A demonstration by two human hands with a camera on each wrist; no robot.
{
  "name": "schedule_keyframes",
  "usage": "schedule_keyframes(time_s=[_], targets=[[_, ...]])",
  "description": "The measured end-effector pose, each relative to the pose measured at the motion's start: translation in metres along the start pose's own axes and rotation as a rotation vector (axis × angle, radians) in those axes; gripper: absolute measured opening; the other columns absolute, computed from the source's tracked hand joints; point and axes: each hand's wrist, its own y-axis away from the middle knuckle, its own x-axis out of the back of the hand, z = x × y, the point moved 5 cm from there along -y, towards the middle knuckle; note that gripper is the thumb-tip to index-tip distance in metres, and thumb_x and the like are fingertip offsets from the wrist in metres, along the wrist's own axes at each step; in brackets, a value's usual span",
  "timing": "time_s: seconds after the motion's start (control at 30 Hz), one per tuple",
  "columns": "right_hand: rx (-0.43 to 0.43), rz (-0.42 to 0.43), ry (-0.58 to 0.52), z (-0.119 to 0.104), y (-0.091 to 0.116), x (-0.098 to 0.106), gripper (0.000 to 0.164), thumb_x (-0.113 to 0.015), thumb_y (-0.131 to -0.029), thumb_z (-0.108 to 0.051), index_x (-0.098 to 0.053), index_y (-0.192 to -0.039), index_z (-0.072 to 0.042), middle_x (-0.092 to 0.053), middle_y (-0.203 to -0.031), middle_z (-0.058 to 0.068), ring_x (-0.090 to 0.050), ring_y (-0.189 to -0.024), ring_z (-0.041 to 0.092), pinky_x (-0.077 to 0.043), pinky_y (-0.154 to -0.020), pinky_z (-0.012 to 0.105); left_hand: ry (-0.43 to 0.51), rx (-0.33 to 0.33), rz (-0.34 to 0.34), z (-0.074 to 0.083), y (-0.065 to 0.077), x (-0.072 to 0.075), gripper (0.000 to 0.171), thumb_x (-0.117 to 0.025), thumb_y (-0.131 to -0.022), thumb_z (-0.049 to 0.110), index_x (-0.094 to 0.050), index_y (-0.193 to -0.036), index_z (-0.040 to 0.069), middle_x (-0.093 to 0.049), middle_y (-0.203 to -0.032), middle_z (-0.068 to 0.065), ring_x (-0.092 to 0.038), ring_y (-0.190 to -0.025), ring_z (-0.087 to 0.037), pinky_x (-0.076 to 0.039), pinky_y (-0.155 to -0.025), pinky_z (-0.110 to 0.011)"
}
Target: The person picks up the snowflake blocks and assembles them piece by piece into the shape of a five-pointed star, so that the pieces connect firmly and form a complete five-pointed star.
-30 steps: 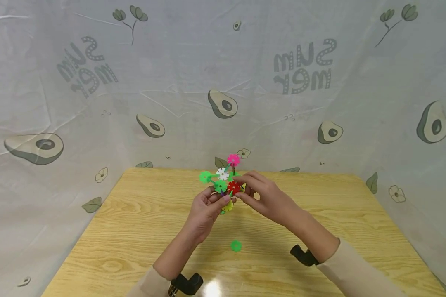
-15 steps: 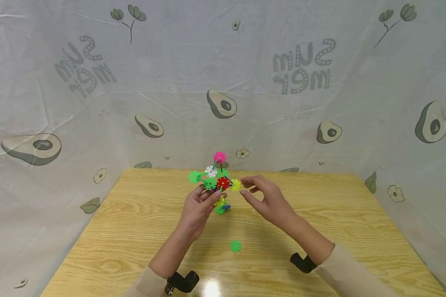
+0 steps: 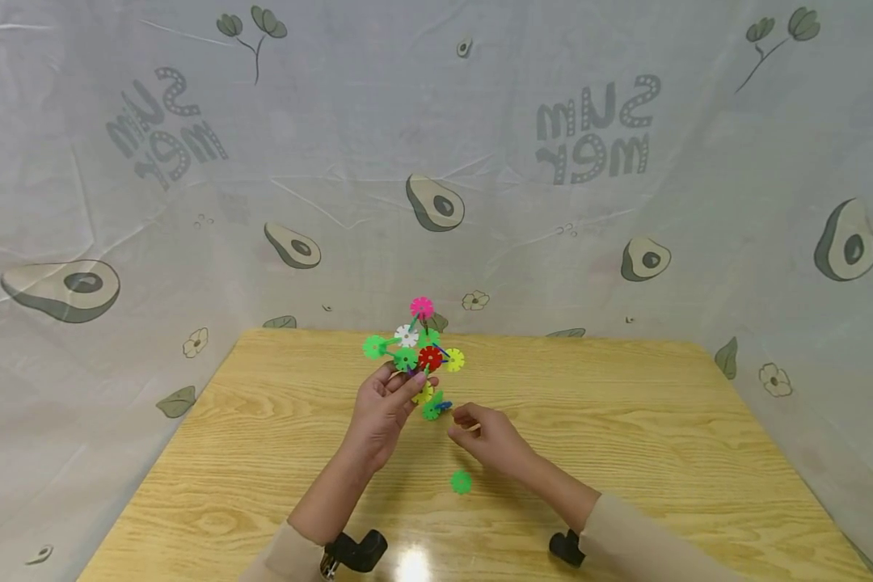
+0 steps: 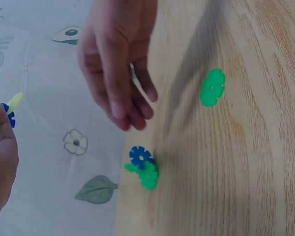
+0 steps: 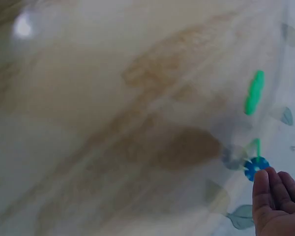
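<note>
My left hand (image 3: pixel 381 408) grips a built-up cluster of notched plastic snowflake discs, thumb pressed near its lower part. In the cluster are a pink disc (image 3: pixel 422 308) at the top, a white disc (image 3: pixel 406 336), a red disc (image 3: pixel 430 359), a yellow disc (image 3: pixel 454 360) and several green ones. Just right of a small joined group on the table, my right hand (image 3: pixel 491 436) hovers with loosely bent fingers and nothing visible in them. That group has a blue disc (image 4: pixel 140 157) and green discs (image 4: pixel 149 176). The left wrist view catches only part of the left hand (image 4: pixel 2 172).
A single green disc (image 3: pixel 461 482) lies flat on the wooden table (image 3: pixel 298 420), nearer to me. Behind the table hangs a pale sheet (image 3: pixel 524 242) printed with avocados. Black wrist mounts show below both forearms.
The right hand has let go of the cluster's right side and come down toward the small blue and green group. The left hand has moved left with the cluster.
</note>
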Motion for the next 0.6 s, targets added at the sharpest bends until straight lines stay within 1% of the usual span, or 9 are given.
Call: schedule_keyframes(time_s=[0.17, 0.37, 0.5, 0.6], targets=[[-0.035, 0.021, -0.012, 0.005, -0.006, -0.007, 0.037, -0.064, -0.105, -0.018, -0.063, -0.129, 0.01, -0.069, -0.128, 0.027, -0.068, -0.115, 0.036, -0.06, -0.097, 0.049, 0.005, 0.008, -0.004, 0.0, 0.001, 0.001, 0.034, -0.057, -0.104, -0.004, -0.05, -0.137, -0.002, -0.074, -0.109, 0.004, -0.077, -0.1, -0.011, -0.059, -0.098, -0.024], [-0.072, 0.055, 0.01, 0.009, -0.014, -0.011, 0.04, -0.068, -0.102, -0.017, -0.062, -0.13, 0.011, -0.068, -0.129, 0.025, -0.067, -0.117, 0.037, -0.059, -0.099, 0.051, -0.005, 0.009, -0.019, 0.0, 0.002, 0.001, 0.039, -0.056, -0.104, -0.004, -0.048, -0.142, -0.002, -0.073, -0.112, 0.004, -0.076, -0.101, -0.01, -0.059, -0.099, -0.025], [-0.069, 0.066, 0.048, 0.009, -0.02, -0.013, 0.04, -0.071, -0.099, -0.018, -0.064, -0.127, 0.011, -0.069, -0.126, 0.025, -0.067, -0.118, 0.038, -0.057, -0.1, 0.053, -0.006, 0.006, -0.023, 0.0, 0.001, 0.002, 0.04, -0.056, -0.104, -0.004, -0.048, -0.143, -0.002, -0.073, -0.112, 0.004, -0.076, -0.101, -0.011, -0.059, -0.1, -0.025], [-0.06, 0.07, 0.065, 0.009, -0.025, -0.014, 0.044, -0.072, -0.098, -0.019, -0.063, -0.128, 0.012, -0.068, -0.127, 0.026, -0.065, -0.122, 0.04, -0.055, -0.104, 0.055, -0.003, 0.007, -0.018, 0.0, 0.001, 0.002, 0.041, -0.056, -0.104, -0.004, -0.047, -0.144, -0.002, -0.073, -0.115, 0.003, -0.076, -0.102, -0.011, -0.059, -0.1, -0.026]])
